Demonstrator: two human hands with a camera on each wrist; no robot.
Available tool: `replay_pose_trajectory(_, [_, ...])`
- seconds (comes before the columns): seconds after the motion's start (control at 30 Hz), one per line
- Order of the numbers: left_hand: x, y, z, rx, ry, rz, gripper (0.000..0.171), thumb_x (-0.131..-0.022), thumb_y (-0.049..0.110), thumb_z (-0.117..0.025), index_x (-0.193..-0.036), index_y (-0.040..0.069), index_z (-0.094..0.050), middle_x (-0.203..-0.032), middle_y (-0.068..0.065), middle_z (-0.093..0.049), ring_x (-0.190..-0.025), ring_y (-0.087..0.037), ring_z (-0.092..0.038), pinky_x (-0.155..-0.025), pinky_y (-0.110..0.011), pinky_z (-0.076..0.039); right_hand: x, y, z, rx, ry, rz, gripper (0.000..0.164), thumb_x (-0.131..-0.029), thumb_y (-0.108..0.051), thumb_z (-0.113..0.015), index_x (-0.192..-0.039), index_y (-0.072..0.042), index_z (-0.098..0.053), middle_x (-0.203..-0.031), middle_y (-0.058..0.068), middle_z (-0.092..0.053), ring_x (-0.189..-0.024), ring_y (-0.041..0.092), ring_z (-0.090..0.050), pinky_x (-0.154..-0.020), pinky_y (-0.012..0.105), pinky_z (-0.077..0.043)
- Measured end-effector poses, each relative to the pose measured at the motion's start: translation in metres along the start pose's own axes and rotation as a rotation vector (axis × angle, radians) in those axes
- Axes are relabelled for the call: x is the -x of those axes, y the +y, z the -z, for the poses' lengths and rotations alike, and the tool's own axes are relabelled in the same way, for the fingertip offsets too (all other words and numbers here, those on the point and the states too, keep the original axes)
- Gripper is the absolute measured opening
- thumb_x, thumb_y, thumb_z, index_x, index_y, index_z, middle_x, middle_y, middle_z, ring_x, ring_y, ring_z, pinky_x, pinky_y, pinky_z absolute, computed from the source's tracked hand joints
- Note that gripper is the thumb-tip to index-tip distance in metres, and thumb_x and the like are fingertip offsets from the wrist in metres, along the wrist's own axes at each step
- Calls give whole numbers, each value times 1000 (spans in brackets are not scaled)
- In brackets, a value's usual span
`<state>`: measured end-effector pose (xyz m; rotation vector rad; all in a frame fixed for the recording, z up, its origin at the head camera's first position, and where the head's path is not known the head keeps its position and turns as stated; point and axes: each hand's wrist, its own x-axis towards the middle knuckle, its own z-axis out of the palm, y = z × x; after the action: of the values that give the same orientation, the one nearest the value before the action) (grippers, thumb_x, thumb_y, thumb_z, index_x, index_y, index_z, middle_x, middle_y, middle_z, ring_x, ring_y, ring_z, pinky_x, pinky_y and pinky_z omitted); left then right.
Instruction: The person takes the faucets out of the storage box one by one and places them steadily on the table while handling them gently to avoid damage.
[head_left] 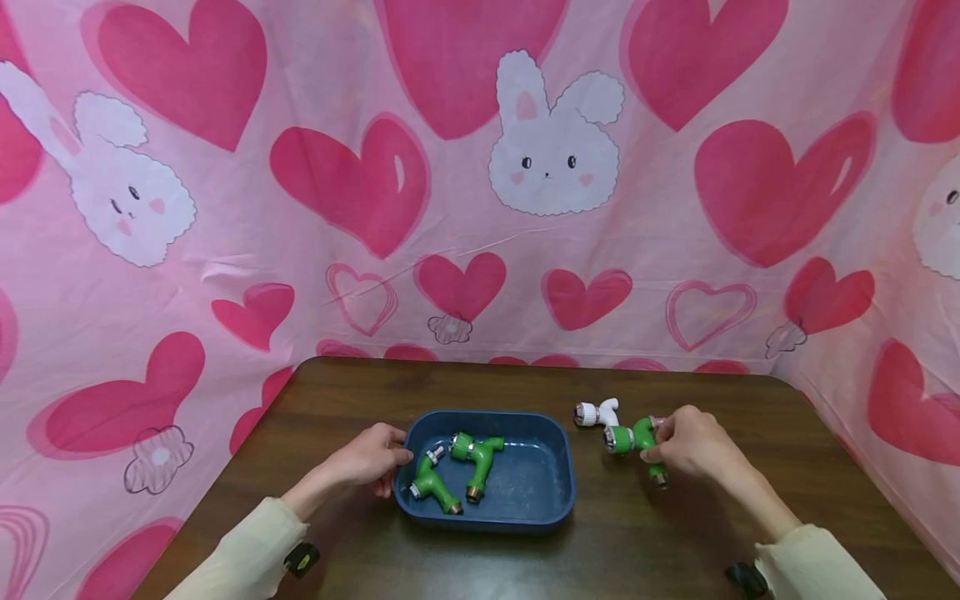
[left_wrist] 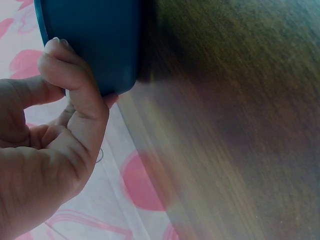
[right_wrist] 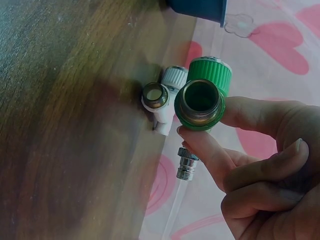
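Observation:
My left hand (head_left: 371, 458) pinches the left rim of a dark blue plastic bin (head_left: 525, 525); in the left wrist view the thumb and curled fingers meet at the bin's edge. Inside the bin's left half lie two green faucets: one (head_left: 432, 483) by the left wall, the other (head_left: 480, 458) closer to the middle. Off to the right, my right hand (head_left: 693, 446) holds a third green faucet (head_left: 641, 435) between thumb and fingers, its threaded brass end pointing down. A white faucet (head_left: 597, 413) lies just behind it on the table, partly covered by it in the right wrist view.
Everything stands on a dark brown wooden table (head_left: 360, 550). Pink cloth (head_left: 450, 233) with hearts and rabbits hangs behind the table and at both sides. Dark straps (head_left: 302, 559) sit at the cuffs of the light sleeves.

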<state>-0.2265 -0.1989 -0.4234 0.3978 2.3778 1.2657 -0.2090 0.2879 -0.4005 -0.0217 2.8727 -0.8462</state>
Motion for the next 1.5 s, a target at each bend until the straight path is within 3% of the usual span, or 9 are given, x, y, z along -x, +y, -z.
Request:
replay_pose_trajectory(0.8, [-1,-3,-1,3,-7,-15,25,-106,6,-60,-124,-11,-62,-60,-8,-61,-43,-11,-58,-45,-25,-54,-1,15,2,2,37,-12,35,-86,-19,-86,-60,-11,-64,-57,-7,-41,-56,11,-38,-50,25,-30])
replay_pose_trajectory(1.1, [-1,-3,-1,4,2,-14,29,-106,6,-61,-129,-12,-61,-60,-9,-61,-43,-12,-58,-45,-26,-54,-6,22,3,28,68,-17,30,-84,-20,-86,-63,-12,-67,-61,-5,-49,-60,15,-43,-53,29,-34])
replay_pose_trajectory(1.5, [0,-2,-1,5,-6,-23,22,-106,6,-61,-121,-10,-64,-60,-9,-61,-43,-12,-58,-46,-25,-54,-11,29,6,19,66,-32,33,-85,-19,-85,-61,-11,-65,-61,-4,-45,-58,13,-40,-51,27,-32])
